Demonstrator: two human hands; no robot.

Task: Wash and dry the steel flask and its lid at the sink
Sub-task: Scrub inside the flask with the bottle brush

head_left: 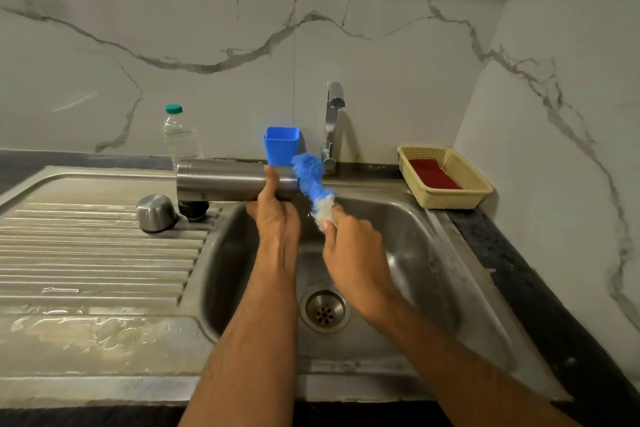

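Observation:
My left hand (275, 215) grips the steel flask (221, 180), which lies level above the sink's left rim with its mouth pointing right. A blue and white bottle brush (311, 180) is held in my right hand (353, 250), its blue bristles at the flask's mouth. On the draining board stand the steel cup lid (156, 212), upside down, and a black stopper (194, 209) just right of it, partly hidden by the flask.
The steel sink basin (433, 253) has a drain (325, 311) at its bottom and a tap (333, 121) behind it. A blue cup (281, 146) and a plastic water bottle (180, 135) stand by the wall. A cream basket (446, 198) with a red sponge sits at right.

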